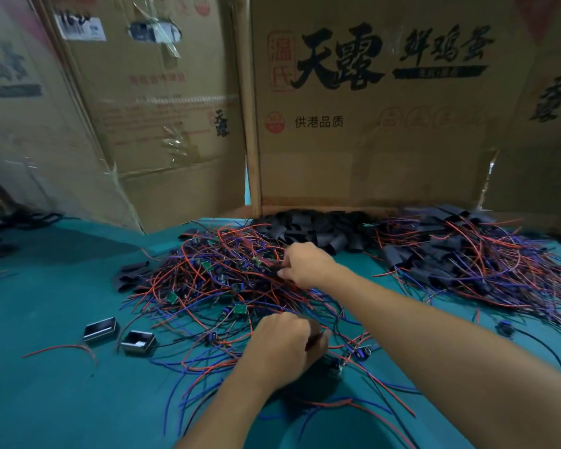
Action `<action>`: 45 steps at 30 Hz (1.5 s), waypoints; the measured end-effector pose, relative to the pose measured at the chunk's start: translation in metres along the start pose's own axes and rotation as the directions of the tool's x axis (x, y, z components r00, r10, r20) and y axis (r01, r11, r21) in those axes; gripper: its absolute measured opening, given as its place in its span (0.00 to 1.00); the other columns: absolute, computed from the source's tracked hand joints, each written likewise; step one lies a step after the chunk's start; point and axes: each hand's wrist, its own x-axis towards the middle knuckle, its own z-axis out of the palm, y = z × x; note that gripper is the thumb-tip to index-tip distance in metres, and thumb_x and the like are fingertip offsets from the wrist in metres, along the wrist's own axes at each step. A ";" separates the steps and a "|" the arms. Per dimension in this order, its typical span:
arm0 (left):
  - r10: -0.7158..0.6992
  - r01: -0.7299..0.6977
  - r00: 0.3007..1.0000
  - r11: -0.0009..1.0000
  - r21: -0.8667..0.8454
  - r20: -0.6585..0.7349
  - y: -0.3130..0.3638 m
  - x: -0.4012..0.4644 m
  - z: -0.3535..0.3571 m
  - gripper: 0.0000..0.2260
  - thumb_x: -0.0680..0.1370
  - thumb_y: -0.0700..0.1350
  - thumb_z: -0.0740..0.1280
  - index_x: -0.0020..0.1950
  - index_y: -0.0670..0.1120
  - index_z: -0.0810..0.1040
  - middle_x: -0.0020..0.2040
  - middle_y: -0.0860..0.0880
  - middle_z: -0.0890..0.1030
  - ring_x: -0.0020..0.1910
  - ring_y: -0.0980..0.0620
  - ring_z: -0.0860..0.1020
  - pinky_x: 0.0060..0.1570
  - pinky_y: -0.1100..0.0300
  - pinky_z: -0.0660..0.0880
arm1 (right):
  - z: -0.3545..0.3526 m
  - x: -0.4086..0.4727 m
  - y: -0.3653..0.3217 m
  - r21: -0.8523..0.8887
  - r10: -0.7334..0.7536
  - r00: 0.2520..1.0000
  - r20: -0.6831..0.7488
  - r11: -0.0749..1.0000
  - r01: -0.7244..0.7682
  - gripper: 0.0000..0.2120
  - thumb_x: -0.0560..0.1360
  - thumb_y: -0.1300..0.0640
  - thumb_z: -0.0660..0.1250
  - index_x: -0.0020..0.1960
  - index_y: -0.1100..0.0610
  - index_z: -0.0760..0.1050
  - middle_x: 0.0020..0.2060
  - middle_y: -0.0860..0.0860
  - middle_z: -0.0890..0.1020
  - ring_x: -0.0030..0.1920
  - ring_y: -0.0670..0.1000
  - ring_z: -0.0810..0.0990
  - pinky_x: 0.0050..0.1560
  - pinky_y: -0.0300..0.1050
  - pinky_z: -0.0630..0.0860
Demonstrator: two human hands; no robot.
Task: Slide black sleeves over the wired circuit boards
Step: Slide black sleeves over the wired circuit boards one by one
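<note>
Assy workshop — wired boards (227, 277), cartons (370, 108)

Ahead of my right hand a big cardboard box (370, 124) stands upright on the green table (46, 384), printed with large black characters and a red round seal. To its left, beyond my left hand, another cardboard box (162, 124) leans with clear tape peeling from its face and a white label near the top. A third carton (20, 124), blurred, stands farther left. Left of my left hand two small black rectangular cases (99, 329) lie side by side on the table, near each other but apart.
</note>
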 end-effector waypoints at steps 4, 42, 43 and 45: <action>0.013 -0.013 0.997 1.000 0.004 -0.076 0.002 0.001 0.002 0.19 0.81 0.59 0.55 0.35 0.49 0.65 0.32 0.46 0.77 0.33 0.39 0.74 0.31 0.55 0.59 | -0.008 -0.017 0.007 -0.125 -0.013 0.994 -0.107 0.992 0.000 0.13 0.79 0.49 0.65 0.46 0.60 0.73 0.48 0.59 0.81 0.50 0.62 0.80 0.43 0.49 0.73; -0.734 -0.084 0.664 -0.262 -0.961 0.142 0.010 0.016 -0.007 0.15 0.77 0.48 0.68 0.53 0.36 0.78 0.52 0.38 0.85 0.47 0.45 0.84 0.44 0.58 0.81 | -0.036 0.015 0.098 0.194 0.041 0.984 -0.172 0.981 -0.007 0.15 0.80 0.52 0.64 0.64 0.57 0.72 0.60 0.56 0.78 0.59 0.56 0.77 0.56 0.48 0.74; -0.713 -0.081 0.685 -0.277 -0.957 0.149 0.012 0.016 -0.008 0.15 0.78 0.47 0.67 0.55 0.35 0.77 0.52 0.38 0.85 0.49 0.45 0.84 0.46 0.57 0.81 | -0.031 0.030 0.102 0.117 0.047 0.989 -0.138 0.993 -0.030 0.20 0.80 0.52 0.65 0.69 0.59 0.69 0.64 0.58 0.75 0.62 0.58 0.75 0.59 0.48 0.72; -0.690 -0.070 0.708 -0.279 -0.958 0.149 0.015 0.015 -0.010 0.14 0.81 0.45 0.64 0.59 0.35 0.75 0.52 0.39 0.85 0.51 0.44 0.84 0.50 0.54 0.82 | -0.020 0.053 0.108 -0.031 0.048 0.998 -0.028 0.998 -0.049 0.29 0.79 0.50 0.66 0.74 0.60 0.61 0.67 0.62 0.70 0.66 0.62 0.71 0.63 0.50 0.71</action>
